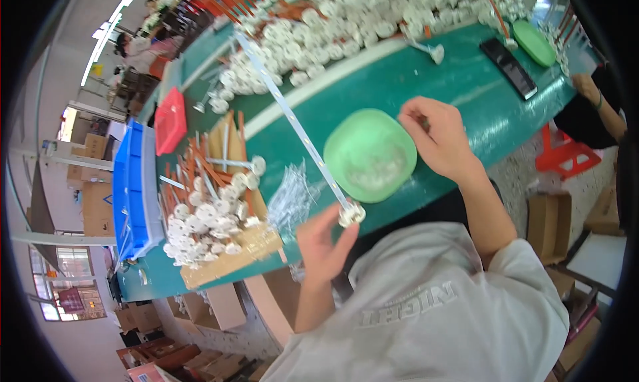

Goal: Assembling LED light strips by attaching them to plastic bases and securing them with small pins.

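Observation:
My left hand is closed on the white round end piece of a long pale strip with small holes along it. The strip slants away from me over the green tabletop, its far end close to a heap of white round parts. Just right of that end piece lies a light green bowl with small clear or whitish bits at its bottom. At the bowl's right rim is my right hand, its fingers curled together. Whatever sits between those fingertips is hidden.
A big heap of white round-headed parts covers the table's far side. At left are more such parts on cardboard, thin clear strips, a red tray and a blue bin. A phone lies right; another person's hand is beyond.

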{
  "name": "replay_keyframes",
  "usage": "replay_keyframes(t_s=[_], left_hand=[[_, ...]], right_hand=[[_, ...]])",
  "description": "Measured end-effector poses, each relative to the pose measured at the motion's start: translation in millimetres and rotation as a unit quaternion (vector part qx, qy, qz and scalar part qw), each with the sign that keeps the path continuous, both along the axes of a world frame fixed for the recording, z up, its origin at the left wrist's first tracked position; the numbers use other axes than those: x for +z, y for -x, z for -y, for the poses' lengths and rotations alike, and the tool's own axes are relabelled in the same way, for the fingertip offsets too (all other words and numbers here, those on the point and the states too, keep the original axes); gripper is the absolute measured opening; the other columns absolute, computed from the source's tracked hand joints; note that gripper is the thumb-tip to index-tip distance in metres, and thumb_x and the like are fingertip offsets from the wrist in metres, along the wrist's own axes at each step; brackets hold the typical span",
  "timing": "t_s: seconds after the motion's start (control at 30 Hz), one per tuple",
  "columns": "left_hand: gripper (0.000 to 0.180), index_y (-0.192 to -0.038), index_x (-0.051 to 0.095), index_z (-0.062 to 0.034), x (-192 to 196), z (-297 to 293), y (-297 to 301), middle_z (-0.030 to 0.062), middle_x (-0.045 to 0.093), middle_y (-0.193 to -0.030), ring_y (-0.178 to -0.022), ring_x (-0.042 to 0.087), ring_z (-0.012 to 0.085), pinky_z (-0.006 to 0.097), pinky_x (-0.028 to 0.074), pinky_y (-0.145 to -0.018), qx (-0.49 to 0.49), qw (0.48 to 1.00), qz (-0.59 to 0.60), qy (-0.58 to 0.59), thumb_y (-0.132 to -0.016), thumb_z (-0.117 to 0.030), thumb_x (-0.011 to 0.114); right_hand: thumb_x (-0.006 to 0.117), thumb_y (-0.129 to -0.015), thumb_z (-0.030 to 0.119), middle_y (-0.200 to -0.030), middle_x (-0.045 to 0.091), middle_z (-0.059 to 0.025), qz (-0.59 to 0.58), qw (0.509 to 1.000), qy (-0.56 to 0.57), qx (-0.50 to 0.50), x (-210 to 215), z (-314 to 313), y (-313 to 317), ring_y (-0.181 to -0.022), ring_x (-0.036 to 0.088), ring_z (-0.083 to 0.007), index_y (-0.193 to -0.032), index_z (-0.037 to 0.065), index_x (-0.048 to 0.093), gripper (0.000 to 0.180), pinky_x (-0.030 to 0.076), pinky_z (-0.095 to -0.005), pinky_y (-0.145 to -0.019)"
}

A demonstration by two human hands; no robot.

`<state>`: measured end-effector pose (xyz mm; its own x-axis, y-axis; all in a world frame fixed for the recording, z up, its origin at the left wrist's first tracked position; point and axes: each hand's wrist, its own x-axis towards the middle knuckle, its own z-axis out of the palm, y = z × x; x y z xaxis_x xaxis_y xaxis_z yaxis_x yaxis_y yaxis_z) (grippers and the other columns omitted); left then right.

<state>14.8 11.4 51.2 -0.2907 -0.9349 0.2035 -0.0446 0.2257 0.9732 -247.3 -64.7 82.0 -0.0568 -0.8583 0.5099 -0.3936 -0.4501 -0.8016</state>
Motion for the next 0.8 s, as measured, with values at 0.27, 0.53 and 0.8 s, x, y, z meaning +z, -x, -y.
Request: replay_keyframes(t_s=[0.27,0.53,0.8], left_hand=[[0.041,-0.123,0.056,0.0091,6.6,0.6,3.7,0.0164,0.066,-0.112,-0.107,0.063,0.0231,0.037,0.047,-0.096,0.002,1.000,0.022,0.001,-0.082,0.012,0.060],[0.036,-0.115,0.060,0.0100,1.5,1.5,9.4,0.0144,0.068,-0.100,-0.092,0.065,0.0160,0.031,0.051,-0.087,0.026,1.000,-0.005,0.002,-0.081,0.003,0.069],[0.036,-0.116,0.060,0.0097,1.5,3.2,11.9,0.0144,0.069,-0.100,-0.092,0.065,0.0161,0.031,0.051,-0.088,0.013,1.000,0.013,0.009,-0.081,0.004,0.069]], right_hand=[[0.062,-0.082,0.008,-0.083,0.062,-0.0173,-0.296,0.952,-0.067,0.036,12.3,0.7,-0.9,-0.080,0.061,-0.0373,-0.092,0.001,0.061,0.013,0.049,-0.0451,-0.071],[0.071,-0.071,0.011,-0.087,0.063,-0.0160,-0.404,0.887,-0.118,0.190,12.0,-1.0,-13.7,-0.088,0.063,-0.0357,-0.098,0.003,0.063,0.030,0.051,-0.0440,-0.078],[0.064,-0.074,0.004,-0.088,0.065,-0.0203,-0.412,0.874,-0.130,0.225,5.3,-1.4,-17.3,-0.088,0.065,-0.0367,-0.092,0.001,0.065,0.018,0.053,-0.0452,-0.075]])
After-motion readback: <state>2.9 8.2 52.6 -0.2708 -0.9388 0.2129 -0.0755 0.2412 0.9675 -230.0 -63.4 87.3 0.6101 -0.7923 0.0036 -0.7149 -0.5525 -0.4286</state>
